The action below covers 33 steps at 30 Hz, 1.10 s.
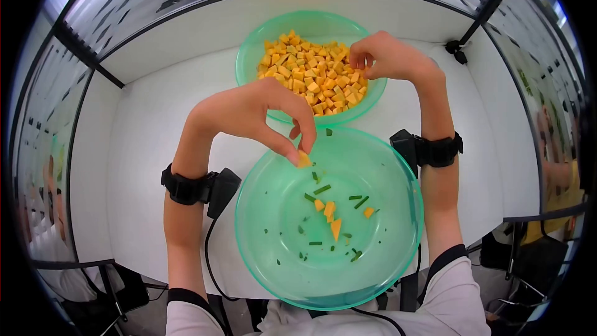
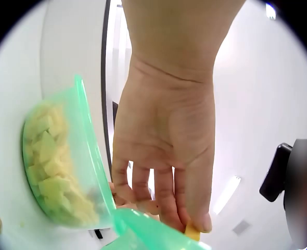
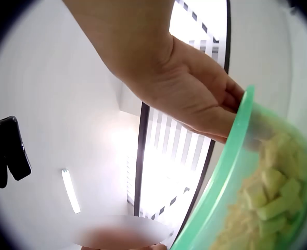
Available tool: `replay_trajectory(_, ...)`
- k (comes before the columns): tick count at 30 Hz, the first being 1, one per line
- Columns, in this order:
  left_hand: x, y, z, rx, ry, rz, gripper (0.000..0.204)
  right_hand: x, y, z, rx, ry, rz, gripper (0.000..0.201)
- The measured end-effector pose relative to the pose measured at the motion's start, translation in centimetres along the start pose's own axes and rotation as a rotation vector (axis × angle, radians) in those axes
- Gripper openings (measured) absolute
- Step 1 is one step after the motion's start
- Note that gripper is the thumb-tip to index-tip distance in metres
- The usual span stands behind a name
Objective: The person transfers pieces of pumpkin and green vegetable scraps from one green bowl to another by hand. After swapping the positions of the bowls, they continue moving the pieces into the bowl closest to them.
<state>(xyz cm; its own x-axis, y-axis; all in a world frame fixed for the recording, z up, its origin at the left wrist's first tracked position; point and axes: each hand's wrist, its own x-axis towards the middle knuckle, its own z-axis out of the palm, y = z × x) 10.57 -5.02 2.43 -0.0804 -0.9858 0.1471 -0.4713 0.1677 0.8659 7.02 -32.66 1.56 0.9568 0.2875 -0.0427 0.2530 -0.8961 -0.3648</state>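
My left hand [image 1: 261, 112] pinches a small orange pumpkin piece [image 1: 303, 160] between thumb and fingertips, above the near green bowl [image 1: 258, 261]. Inside that bowl lie several pumpkin pieces [image 1: 336, 229] and short cut green stalks [image 1: 322, 189]. My right hand [image 1: 392, 56] reaches over the right rim of the far green bowl [image 1: 249, 46], its bent fingers and thumb apart at the edge of the heaped pumpkin cubes [image 1: 314, 74]. In the right wrist view, the bowl's rim covers part of the right hand's fingers.
Both bowls stand on a white table [image 1: 149, 149], the near one at the front edge. Low white panels [image 1: 205, 37] with glass above enclose the back and sides. A black wrist camera [image 1: 224, 190] is strapped on each forearm, with a cable [image 1: 210, 267] trailing from the left one.
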Motion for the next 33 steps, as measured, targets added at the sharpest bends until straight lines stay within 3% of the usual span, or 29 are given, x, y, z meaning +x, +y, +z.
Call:
replay_trajectory(3,0.3,-0.1,0.0,0.024,-0.02,-0.025,0.017,0.1,0.2,0.1,0.015,0.013,-0.047,0.016)
replay_trajectory(6,0.4,-0.1,0.1,0.116,0.262,-0.132,0.013,0.0,-0.1,0.0,0.01,0.034,-0.045,0.014)
replay_trajectory(7,0.3,-1.1,0.2,0.158,0.364,-0.091,0.009,0.1,0.0,0.0,0.016,0.041,-0.047,0.012)
replay_trajectory(11,0.9,-2.3,0.4,0.474,0.587,-0.224,0.005,0.3,0.0,0.2,0.011,0.056,-0.085,0.012)
replay_trajectory(14,1.0,-3.8,0.6,0.552,0.6,-0.187,0.007,0.5,-0.1,0.3,0.0,0.07,-0.104,0.012)
replay_trajectory(19,1.2,-3.7,1.0,0.603,0.525,-0.242,0.014,-0.4,-1.9,-1.6,0.111,0.154,-0.321,0.013)
replay_trajectory(22,1.1,-3.9,0.9,0.603,0.495,-0.309,0.017,-0.9,-3.5,-2.7,0.329,-0.029,-0.529,0.015)
replay_trajectory(25,1.0,-4.0,1.2,0.612,0.539,-0.278,0.014,-1.7,-4.8,-3.4,0.574,-0.309,-0.616,0.017)
replay_trajectory(30,1.1,-3.7,1.2,0.58,0.529,-0.296,0.014,-1.2,-4.7,-2.1,0.638,-0.414,-0.831,0.022)
replay_trajectory(33,1.1,-3.8,1.2,0.581,0.534,-0.292,0.015,-1.4,-4.9,-2.2,0.612,-0.517,-0.678,0.023)
